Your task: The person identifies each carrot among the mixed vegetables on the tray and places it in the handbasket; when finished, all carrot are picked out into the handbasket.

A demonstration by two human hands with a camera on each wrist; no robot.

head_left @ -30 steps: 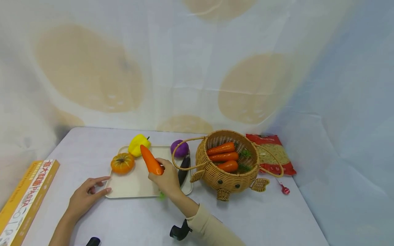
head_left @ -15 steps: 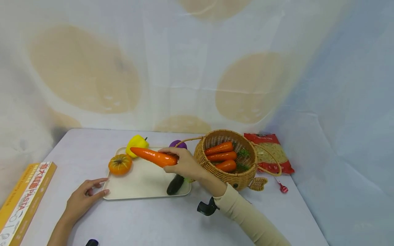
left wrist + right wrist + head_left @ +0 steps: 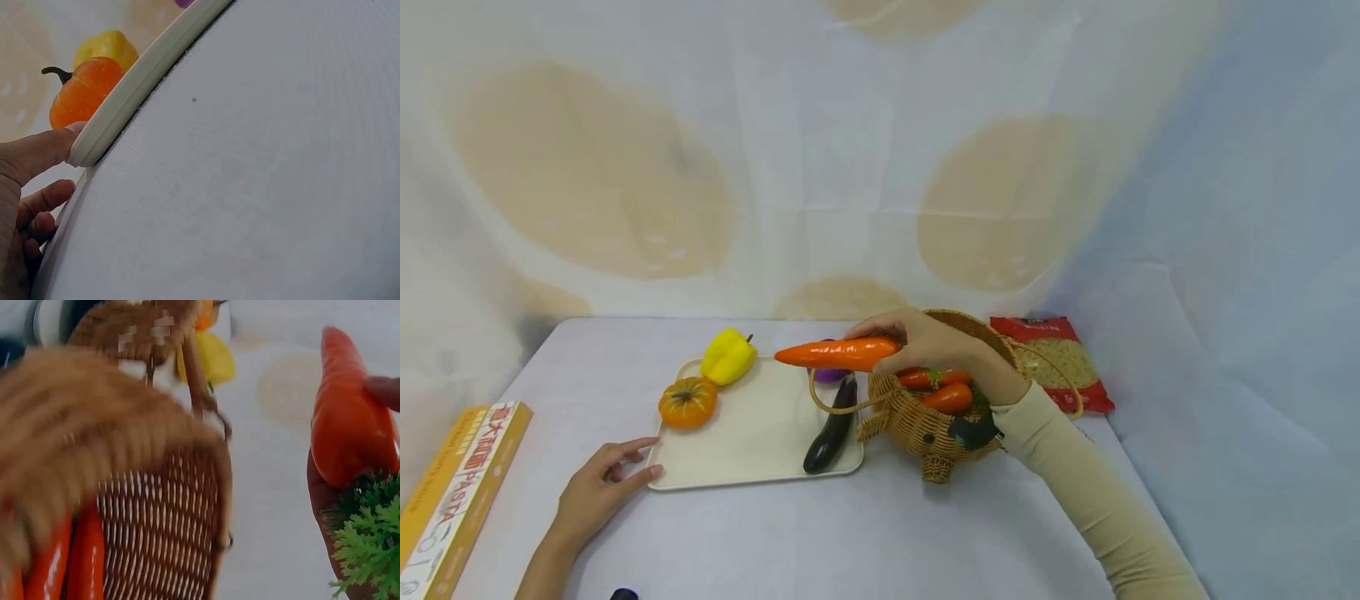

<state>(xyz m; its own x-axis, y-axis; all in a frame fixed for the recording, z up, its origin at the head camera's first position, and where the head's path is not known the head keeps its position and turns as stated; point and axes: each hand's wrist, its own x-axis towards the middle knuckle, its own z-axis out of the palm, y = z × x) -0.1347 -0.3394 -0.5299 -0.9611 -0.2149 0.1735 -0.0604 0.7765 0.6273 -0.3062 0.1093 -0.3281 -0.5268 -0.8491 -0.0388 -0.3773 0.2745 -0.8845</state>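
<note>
In the head view my right hand [image 3: 925, 346] grips an orange carrot [image 3: 835, 354] by its thick end, its tip pointing left. It is above the wicker basket [image 3: 910, 421], which has an animal face and holds several carrots [image 3: 951, 398]. Green leaves [image 3: 375, 537] show at the held carrot's end in the right wrist view. My left hand [image 3: 597, 492] rests at the left edge of a cream tray [image 3: 752, 450], thumb and fingertip touching its rim. On the tray are an orange pumpkin [image 3: 688, 403], a yellow bell pepper [image 3: 728, 357], a dark eggplant [image 3: 831, 433] and a partly hidden purple vegetable [image 3: 829, 375].
A red bag of pasta [image 3: 1060, 358] lies behind the basket at the right. At the left edge stands a yellow and white pasta box [image 3: 460, 492]. The basket's handle loop [image 3: 831, 410] hangs over the tray's right side.
My right hand has carried the carrot rightward from over the tray to over the basket, turning its tip to point left. The eggplant and basket front are uncovered again. My left hand stays at the tray.
</note>
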